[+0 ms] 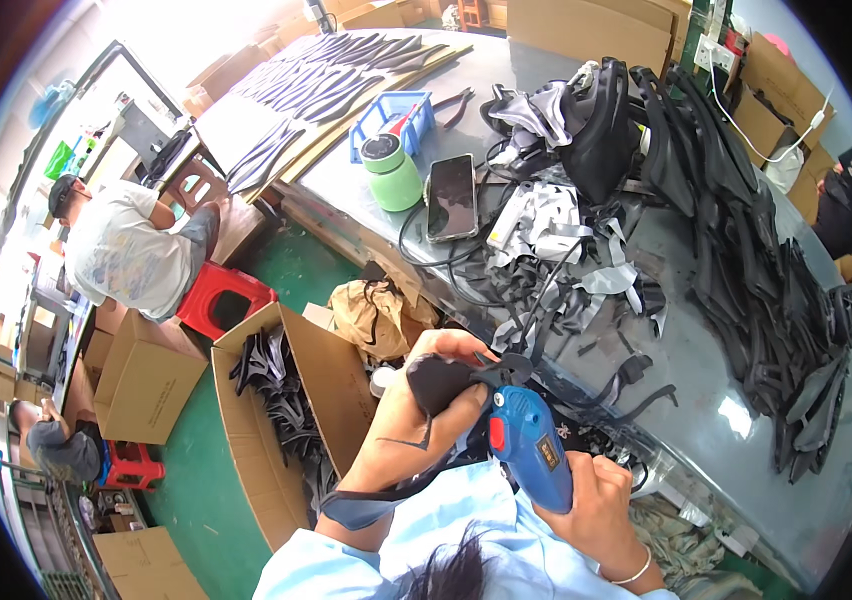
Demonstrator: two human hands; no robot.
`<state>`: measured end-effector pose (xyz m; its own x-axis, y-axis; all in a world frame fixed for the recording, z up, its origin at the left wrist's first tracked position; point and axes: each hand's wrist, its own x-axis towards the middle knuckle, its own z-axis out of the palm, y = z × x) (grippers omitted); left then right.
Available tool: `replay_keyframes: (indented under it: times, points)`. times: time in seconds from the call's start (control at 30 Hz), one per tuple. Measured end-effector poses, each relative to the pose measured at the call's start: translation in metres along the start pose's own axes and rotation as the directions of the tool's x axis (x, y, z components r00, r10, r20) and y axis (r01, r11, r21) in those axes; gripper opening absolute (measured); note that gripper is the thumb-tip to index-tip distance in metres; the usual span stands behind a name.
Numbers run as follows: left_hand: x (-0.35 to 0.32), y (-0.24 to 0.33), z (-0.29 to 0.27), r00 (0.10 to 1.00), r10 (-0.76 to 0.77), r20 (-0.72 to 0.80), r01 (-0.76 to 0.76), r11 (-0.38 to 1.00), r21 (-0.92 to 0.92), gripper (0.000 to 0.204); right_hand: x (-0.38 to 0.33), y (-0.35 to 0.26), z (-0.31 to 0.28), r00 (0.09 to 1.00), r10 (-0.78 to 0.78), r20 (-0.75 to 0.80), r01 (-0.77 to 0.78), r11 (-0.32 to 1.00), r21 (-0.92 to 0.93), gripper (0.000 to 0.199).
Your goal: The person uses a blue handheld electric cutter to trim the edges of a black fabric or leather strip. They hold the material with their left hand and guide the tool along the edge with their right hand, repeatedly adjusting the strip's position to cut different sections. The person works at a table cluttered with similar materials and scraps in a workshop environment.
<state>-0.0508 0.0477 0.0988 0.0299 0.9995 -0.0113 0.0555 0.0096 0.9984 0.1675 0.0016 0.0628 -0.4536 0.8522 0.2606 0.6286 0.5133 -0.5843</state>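
Left hand (404,418) pinches the black piece (438,383) just beside the tabletop (696,430); right hand (598,508) grips the blue power tool (534,455). Contact's hard to make out; steady, gentle feeding, grip clear of the tool's head, looks wisest.

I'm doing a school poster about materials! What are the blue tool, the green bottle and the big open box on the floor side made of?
The blue tool looks like hard, slightly shiny plastic, with smooth, moulded-looking curves. The green bottle could be coated metal or plastic; its even colour hides which. The open box seems to be dull brown cardboard, with flat, stiff walls.
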Motion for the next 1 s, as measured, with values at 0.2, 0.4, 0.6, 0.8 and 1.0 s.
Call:
replay_keyframes:
  times: [0.2, 0.4, 0.6, 0.8, 1.0]
  points:
    - [0.004, -0.007, -0.004, 0.980, -0.006, 0.201, 0.012, 1.000, -0.027, 0.030, 0.001, 0.003, 0.003, 0.999, -0.043, -0.006, 0.043, 0.988, 0.148, 0.045]
    - [0.008, -0.025, -0.012, 0.902, 0.109, 0.418, -0.246, 0.924, 0.292, 0.035, 0.008, -0.002, -0.004, 0.995, -0.091, -0.040, 0.097, 0.980, 0.175, 0.045]
    - [-0.005, -0.034, 0.009, 0.734, -0.112, 0.670, 0.036, 0.991, 0.126, 0.053, 0.022, 0.003, -0.005, 0.981, 0.102, -0.165, -0.050, 0.954, 0.295, 0.048]
    - [-0.025, -0.065, 0.029, 0.721, -0.197, 0.664, 0.633, 0.578, -0.515, 0.053, 0.030, 0.018, -0.019, 0.916, 0.393, -0.083, -0.254, 0.728, 0.637, 0.043]
    - [-0.037, -0.083, 0.060, 0.908, 0.120, 0.401, 0.161, 0.785, -0.599, 0.086, 0.038, 0.024, -0.007, 0.833, 0.482, -0.273, -0.155, 0.676, 0.720, 0.040]
